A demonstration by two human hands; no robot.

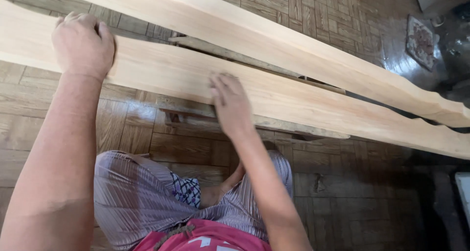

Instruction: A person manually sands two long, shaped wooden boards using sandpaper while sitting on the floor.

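Floor: dark wood parquet [342,192], glossy toward the upper right.
Far plank: long pale wooden plank [274,40], running diagonally, shaped curves near its right end.
Near plank: second pale plank [313,102], parallel to the far one and just beside it, lying across a low worn wooden bench [274,124] between the person and the far plank.
Left hand: left hand [82,43] curled over the near plank's left part, fingers wrapped past its far edge, knuckles up; gripping the plank.
Right hand: right hand [230,104] flat on the near plank's face, fingers together and extended, palm down; blurred, nothing pinched.
Small mat: patterned mat [420,41] on the floor, upper right, well apart.
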